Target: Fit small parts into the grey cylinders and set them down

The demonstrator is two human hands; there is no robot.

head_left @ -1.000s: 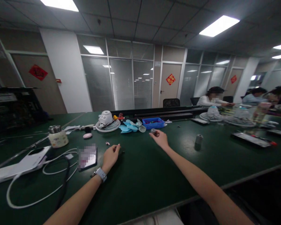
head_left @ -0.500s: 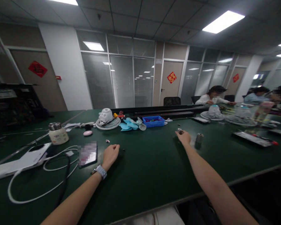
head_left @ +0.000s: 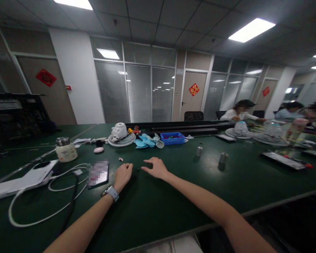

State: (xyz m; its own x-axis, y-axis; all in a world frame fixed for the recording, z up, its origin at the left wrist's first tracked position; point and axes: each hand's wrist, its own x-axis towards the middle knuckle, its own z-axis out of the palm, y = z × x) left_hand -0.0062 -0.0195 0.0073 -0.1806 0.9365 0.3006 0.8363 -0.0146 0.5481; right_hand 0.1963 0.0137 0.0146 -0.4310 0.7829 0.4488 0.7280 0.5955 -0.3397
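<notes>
My left hand (head_left: 123, 177), with a watch on its wrist, rests on the green table beside a tablet-like phone (head_left: 98, 174). Its fingers are curled together; whatever they may hold is hidden. Just right of it, my right hand (head_left: 156, 168) hovers low with thumb and forefinger apart and nothing between them. A tiny dark piece (head_left: 138, 169) lies on the table between the two hands. Farther right, two silvery metal cylinders stand upright, a smaller one (head_left: 199, 151) and a larger one (head_left: 223, 158). A small white-and-red piece (head_left: 120, 159) lies beyond my left hand.
At the back are a white fan body on its grille (head_left: 121, 135), blue fan blades (head_left: 148, 141) and a blue bin (head_left: 173, 138) of small parts. A jar (head_left: 66, 150), cables and a white device (head_left: 28, 177) lie left. People work at the far right.
My right hand has let go of the smaller metal cylinder, which now stands on the table, and has swung left towards my left hand, fingers apart. My left hand has barely moved.
</notes>
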